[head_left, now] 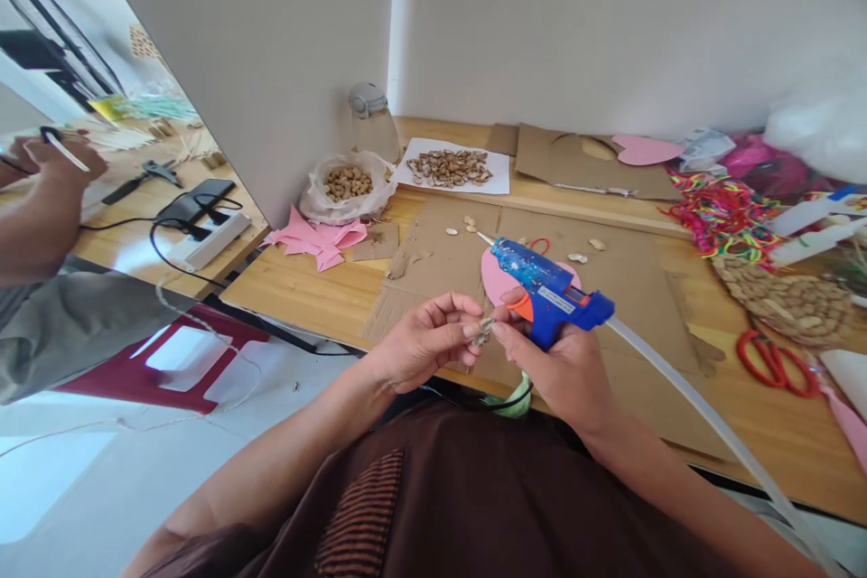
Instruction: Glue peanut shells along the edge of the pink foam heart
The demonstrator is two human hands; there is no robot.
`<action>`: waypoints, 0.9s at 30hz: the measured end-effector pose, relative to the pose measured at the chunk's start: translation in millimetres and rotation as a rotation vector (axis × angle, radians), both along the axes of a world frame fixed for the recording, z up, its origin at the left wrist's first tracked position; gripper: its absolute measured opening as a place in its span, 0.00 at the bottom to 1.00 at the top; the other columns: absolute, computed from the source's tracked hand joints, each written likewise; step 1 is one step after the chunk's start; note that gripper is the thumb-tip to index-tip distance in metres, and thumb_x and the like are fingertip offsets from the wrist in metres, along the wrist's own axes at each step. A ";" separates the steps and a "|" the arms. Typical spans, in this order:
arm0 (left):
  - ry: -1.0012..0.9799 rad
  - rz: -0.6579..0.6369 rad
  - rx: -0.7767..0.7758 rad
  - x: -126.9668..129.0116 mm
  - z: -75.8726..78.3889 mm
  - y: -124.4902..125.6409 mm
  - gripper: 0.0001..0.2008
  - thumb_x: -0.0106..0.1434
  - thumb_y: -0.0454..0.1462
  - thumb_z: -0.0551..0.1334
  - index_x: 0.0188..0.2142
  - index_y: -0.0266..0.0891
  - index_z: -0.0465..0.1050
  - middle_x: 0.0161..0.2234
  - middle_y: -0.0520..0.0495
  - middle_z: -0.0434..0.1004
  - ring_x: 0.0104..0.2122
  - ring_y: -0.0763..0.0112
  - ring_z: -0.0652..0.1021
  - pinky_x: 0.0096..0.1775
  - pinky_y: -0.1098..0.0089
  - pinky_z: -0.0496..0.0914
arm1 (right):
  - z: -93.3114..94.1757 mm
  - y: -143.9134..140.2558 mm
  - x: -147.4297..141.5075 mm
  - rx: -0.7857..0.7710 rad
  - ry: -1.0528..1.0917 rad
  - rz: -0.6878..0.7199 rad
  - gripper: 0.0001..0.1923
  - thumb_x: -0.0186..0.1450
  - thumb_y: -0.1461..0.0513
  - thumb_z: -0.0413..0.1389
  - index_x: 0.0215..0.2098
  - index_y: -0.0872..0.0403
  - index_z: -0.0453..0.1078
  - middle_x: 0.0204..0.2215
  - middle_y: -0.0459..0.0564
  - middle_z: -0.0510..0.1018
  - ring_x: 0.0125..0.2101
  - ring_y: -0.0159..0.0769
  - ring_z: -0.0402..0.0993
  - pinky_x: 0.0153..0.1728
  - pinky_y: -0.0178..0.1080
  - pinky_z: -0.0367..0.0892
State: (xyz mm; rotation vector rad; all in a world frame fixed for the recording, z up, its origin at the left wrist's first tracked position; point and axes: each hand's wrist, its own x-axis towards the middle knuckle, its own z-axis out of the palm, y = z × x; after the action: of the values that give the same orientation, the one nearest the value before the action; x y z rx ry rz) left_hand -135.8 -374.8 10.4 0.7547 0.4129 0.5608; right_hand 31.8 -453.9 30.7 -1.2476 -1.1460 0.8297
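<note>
A blue hot glue gun (552,289) with an orange trigger rests in my right hand (559,366), its nozzle pointing up and left over the cardboard. A long white glue stick (684,393) trails from its back. My left hand (433,339) pinches a small piece of peanut shell (482,332) between thumb and fingers. The right thumb and finger meet the same piece from the other side. Under the gun lies a pink heart (498,278), partly covered by it. Several loose peanut shells (596,245) are scattered on the cardboard sheet (623,289).
Behind stand a bag of peanuts (349,185) and shells on white paper (501,172). Pink paper scraps (315,239) lie left. Red scissors (776,364), a braided mat (786,298) and colourful cords (722,212) lie right. Another person's arm (41,208) is at the far left.
</note>
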 end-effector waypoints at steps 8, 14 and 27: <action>0.094 -0.068 0.027 -0.6 1.5 1.1 0.16 0.53 0.34 0.76 0.38 0.35 0.74 0.32 0.49 0.79 0.29 0.74 0.81 0.32 0.74 0.78 | -7.2 -3.5 3.1 -0.029 -0.120 -0.017 0.08 0.63 0.64 0.61 0.41 0.50 0.71 0.35 0.45 0.78 0.33 0.33 0.76 0.40 0.38 0.73; 0.073 -0.034 0.030 -1.2 0.1 4.0 0.16 0.53 0.35 0.76 0.36 0.35 0.73 0.31 0.48 0.80 0.28 0.73 0.81 0.32 0.75 0.78 | -5.2 -6.7 7.5 -0.051 -0.077 0.028 0.09 0.67 0.61 0.61 0.46 0.49 0.70 0.30 0.42 0.74 0.26 0.30 0.71 0.31 0.35 0.69; -0.058 0.244 0.097 -12.5 11.3 26.7 0.16 0.52 0.35 0.76 0.31 0.36 0.70 0.29 0.49 0.79 0.27 0.76 0.79 0.30 0.78 0.74 | -1.0 -33.0 19.4 -0.083 -0.137 0.180 0.08 0.72 0.55 0.55 0.45 0.49 0.72 0.34 0.47 0.77 0.23 0.30 0.68 0.24 0.34 0.70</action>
State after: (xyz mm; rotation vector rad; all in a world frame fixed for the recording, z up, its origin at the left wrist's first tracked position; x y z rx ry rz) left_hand -148.3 -348.0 21.7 0.7841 0.4292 0.8351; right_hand 51.2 -486.9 29.7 -1.2987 -1.3607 0.9450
